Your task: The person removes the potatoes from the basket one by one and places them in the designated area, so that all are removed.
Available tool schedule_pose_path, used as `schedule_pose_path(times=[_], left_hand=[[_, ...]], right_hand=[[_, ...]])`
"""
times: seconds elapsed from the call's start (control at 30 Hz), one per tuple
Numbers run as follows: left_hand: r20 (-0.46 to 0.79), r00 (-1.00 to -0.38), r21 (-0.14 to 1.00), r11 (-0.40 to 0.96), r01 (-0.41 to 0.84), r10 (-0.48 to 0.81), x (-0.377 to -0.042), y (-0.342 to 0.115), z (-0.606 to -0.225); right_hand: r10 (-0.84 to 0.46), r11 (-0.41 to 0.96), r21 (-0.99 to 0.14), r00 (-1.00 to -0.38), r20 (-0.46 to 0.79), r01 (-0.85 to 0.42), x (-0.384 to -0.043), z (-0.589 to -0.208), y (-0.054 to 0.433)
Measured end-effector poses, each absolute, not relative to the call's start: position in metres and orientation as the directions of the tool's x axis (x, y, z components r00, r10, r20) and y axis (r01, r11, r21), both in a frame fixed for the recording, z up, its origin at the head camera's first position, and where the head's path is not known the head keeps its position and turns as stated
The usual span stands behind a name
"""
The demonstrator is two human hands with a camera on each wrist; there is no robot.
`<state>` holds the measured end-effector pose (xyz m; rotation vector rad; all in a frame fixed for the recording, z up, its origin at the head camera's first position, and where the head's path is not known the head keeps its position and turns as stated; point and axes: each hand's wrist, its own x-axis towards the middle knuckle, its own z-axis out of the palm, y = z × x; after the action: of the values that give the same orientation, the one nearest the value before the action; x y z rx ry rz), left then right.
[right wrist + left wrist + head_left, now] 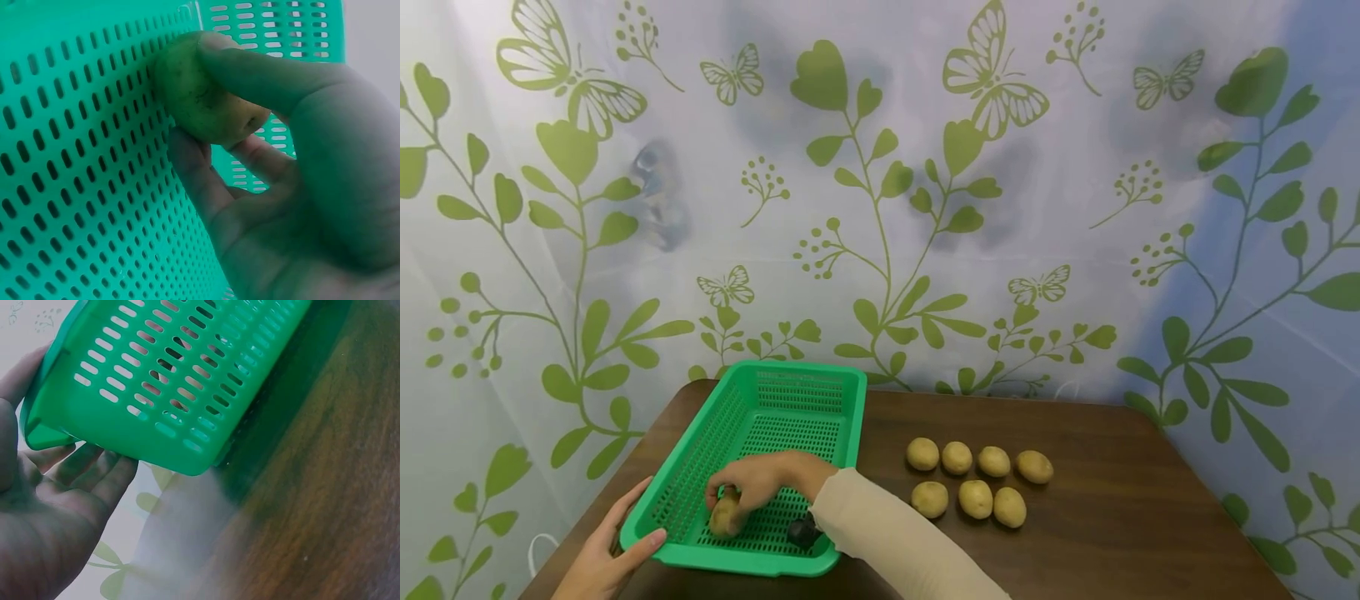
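A green plastic basket [760,560] with slotted walls stands on the left part of the table. At its near left corner my left hand [604,550] holds the rim; in the left wrist view the fingers [115,478] lie under the rim. Down inside the basket, my right hand [760,482] grips a potato [726,515] near the basket's near left end. The right wrist view shows that potato [200,94] between the thumb and fingers, close to the slotted plastic.
To the right of the basket, several potatoes [975,499] lie in two rows on the brown wooden table [1120,500]. A curtain [880,208] with green leaves and butterflies hangs behind the table. A small black device [803,532] sits by the right wrist.
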<state>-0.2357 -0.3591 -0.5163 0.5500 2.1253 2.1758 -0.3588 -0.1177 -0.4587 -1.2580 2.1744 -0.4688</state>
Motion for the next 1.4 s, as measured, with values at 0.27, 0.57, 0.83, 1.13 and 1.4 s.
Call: schedule_pose_path(times=[0.27,0.57,0.83,1.13,1.4], left_hand=[[0.206,-0.929,0.978,-0.043,0.203,0.309,-0.237,-0.358,-0.513],[0.245,-0.915,0.969,-0.054,0.240,0.322,-0.235,-0.358,-0.513],[0.271,-0.898,0.962,-0.075,0.261,0.346,-0.234,-0.360,-0.514],[0.262,-0.897,0.965,-0.098,0.242,0.357,-0.235,-0.359,-0.514],[0.265,-0.899,0.964,-0.108,0.242,0.349,-0.236,-0.360,-0.516]], right_hand=[[-0.893,0.443,-0.676,-0.355,-0.276,-0.589,-0.361,-0.454,-0.117],[-0.905,0.386,-0.817,-0.347,-0.245,-0.429,-0.360,-0.445,-0.118],[-0.921,0.305,-0.910,-0.331,-0.207,-0.281,-0.363,-0.435,-0.114],[-0.925,0.292,-0.916,-0.326,-0.198,-0.274,-0.361,-0.428,-0.107],[-0.928,0.278,-0.901,-0.336,-0.162,-0.333,-0.361,-0.419,-0.098]])
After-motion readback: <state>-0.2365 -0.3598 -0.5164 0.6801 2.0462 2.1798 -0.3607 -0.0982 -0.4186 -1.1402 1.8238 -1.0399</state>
